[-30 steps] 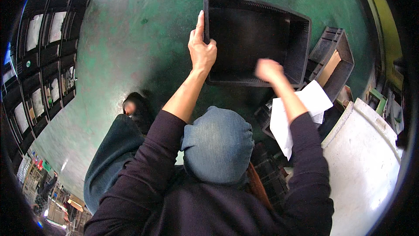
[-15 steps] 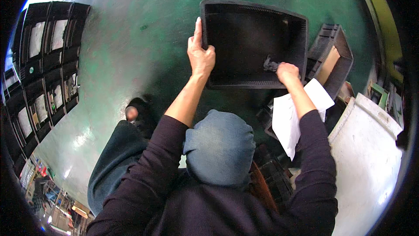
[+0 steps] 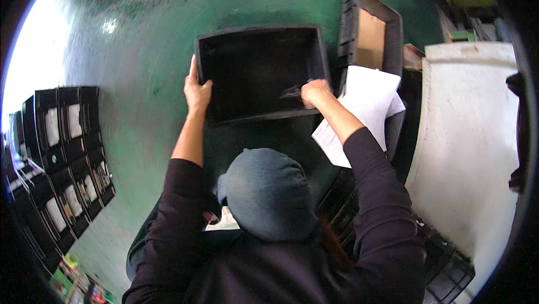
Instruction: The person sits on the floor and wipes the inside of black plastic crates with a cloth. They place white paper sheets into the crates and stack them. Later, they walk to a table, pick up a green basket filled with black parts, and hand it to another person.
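As viewed from above, with the clock centred on the bin's mouth and 12 at the far side, entries run left to right. At 8, well apart, a stack of black crates, pale sheets on its faces.

At about 9, left hand closed on the near-left rim: thumb over the edge, one finger laid straight along the outer wall. Hold looks firm.

Centre: black bin, mouth toward the wearer, slightly skewed. What bears its weight underneath cannot be told.

Inside it at 4, a crumpled dark scrap, probably a rag. Right hand, between 3 and 4 at the near-right corner, is curled into a loose fist with the rag poking out at the finger side (exact finger placing hidden).

At 3 to 4, outside the bin, paper lies by the right forearm; contact not certain. At 2, a second bin with cardboard in it. Farthest right, a white panel.

Handling note (judgement): brace with the left so the bin does not twist under right-hand pressure; press the rag flat into the corner rather than bunched; lift the right forearm clear of the paper.
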Tool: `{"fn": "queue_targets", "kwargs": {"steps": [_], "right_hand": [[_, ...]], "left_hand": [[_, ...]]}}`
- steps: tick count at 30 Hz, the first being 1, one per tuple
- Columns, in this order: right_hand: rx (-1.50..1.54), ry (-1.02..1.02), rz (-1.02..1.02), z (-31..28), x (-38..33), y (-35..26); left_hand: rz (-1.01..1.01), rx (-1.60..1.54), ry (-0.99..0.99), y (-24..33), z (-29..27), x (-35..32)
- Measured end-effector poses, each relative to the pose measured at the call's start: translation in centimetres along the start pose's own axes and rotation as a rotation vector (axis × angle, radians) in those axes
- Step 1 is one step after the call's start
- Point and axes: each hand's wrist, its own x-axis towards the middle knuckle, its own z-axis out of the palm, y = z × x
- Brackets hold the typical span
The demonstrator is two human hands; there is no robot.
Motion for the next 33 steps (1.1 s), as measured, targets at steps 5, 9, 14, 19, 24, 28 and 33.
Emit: {"fn": "queue_targets", "kwargs": {"steps": [5,9,14,19,24,28,33], "right_hand": [[0.75,0.441,-0.141,-0.1,-5.0,-1.4],[1.518,0.695,-0.575,0.7,-7.8,-0.8],[0.808,1.012,0.289,6.5,-11.6,7.8],[0.467,0.438,0.639,12.4,-11.8,11.5],[0.538,0.355,0.561,15.0,-11.9,11.6],[0.473,0.618,0.557,15.6,-13.0,10.6],[0.409,0.311,0.475,15.1,-13.5,9.7]], "left_hand": [[0.537,0.303,-0.075,6.6,0.0,-0.6],[-0.1,-0.197,-0.859,12.3,-0.1,-3.5],[-0.121,0.228,-1.0,16.2,-4.9,-3.0],[-0.132,0.443,-1.059,18.2,-10.0,-4.9],[-0.131,0.385,-1.157,19.2,-12.2,-8.5],[-0.053,0.316,-1.178,18.3,-11.9,-9.0],[0.094,0.373,-1.151,17.5,-12.4,-8.7]]}}
